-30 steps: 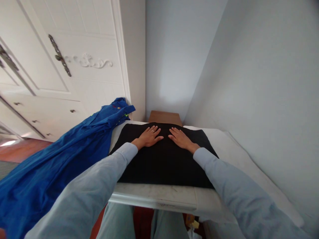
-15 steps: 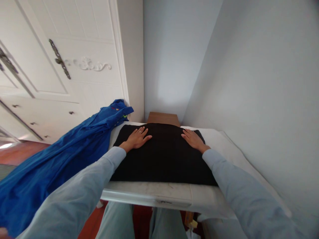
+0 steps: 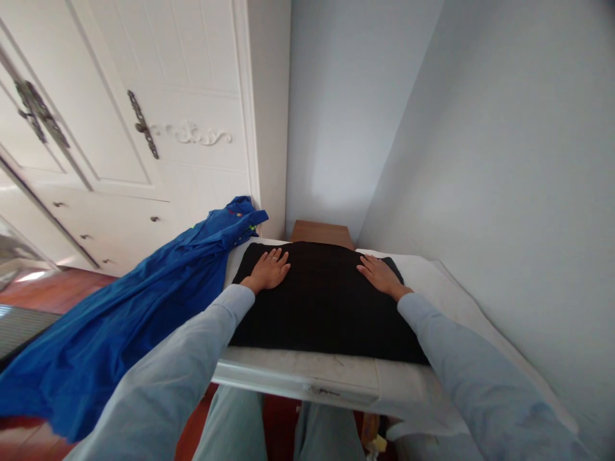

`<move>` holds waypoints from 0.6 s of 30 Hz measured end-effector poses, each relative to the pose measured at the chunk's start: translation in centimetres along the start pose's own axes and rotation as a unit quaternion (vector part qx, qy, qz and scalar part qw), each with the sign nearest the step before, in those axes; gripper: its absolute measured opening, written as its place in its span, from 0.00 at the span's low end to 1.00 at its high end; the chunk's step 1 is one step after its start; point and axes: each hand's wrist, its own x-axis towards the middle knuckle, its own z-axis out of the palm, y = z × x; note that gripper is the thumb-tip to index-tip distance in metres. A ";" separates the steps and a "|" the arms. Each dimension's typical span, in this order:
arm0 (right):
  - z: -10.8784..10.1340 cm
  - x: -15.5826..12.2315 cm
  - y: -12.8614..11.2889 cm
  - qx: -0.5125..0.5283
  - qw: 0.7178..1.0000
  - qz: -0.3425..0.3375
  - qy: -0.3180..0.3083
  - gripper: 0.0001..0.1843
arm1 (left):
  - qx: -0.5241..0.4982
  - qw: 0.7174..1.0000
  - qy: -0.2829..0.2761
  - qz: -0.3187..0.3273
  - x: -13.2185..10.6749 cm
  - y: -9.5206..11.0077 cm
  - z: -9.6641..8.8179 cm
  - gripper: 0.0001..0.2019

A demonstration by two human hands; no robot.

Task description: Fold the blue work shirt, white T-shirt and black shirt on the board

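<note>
A folded black cloth (image 3: 324, 301) lies flat on a white table (image 3: 331, 378) in front of me. My left hand (image 3: 268, 270) rests palm down on its far left part, fingers stretched out, a ring on one finger. On the cloth's far right part my right hand (image 3: 382, 275) lies flat in the same way. Neither hand holds anything. Both arms are in light blue sleeves.
A large blue garment (image 3: 129, 307) hangs off the table's left side toward the red-brown floor (image 3: 43, 288). A white wardrobe (image 3: 134, 115) with ornate handles stands at left. A brown wooden piece (image 3: 321, 232) sits behind the table. A grey wall (image 3: 504, 160) runs close along the right.
Both hands have slid apart across the black cloth, from its middle toward its left and right parts. The view has shifted slightly.
</note>
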 end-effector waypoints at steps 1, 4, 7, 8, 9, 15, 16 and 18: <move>0.0 0.0 0.0 -0.006 1.000 -0.002 0.000 0.34 | 0.000 1.000 0.001 -0.001 0.0 0.0 0.0 0.31; 0.1 0.1 0.1 -0.028 0.999 -0.016 0.003 0.35 | 0.011 1.000 0.001 -0.005 -0.1 0.2 -0.1 0.31; 0.2 0.2 0.3 -0.047 0.998 -0.034 0.007 0.36 | 0.031 0.999 -0.003 -0.007 -0.1 0.4 -0.2 0.30; 0.3 0.3 0.4 -0.055 0.998 -0.038 0.006 0.36 | 0.036 0.999 -0.004 -0.007 -0.2 0.5 -0.3 0.30; 0.4 0.4 0.4 -0.062 0.997 -0.040 0.003 0.36 | 0.039 0.999 -0.005 -0.007 -0.2 0.5 -0.2 0.30; 0.3 0.4 0.2 -0.077 0.997 -0.013 -0.021 0.37 | 0.031 0.999 0.010 -0.007 0.0 0.3 0.2 0.31; 0.3 0.3 0.2 -0.078 0.997 -0.010 -0.024 0.38 | 0.027 1.000 0.013 -0.007 0.0 0.3 0.2 0.31; 0.2 0.3 0.2 -0.079 0.996 -0.009 -0.028 0.38 | 0.021 1.000 0.015 -0.006 0.0 0.3 0.3 0.31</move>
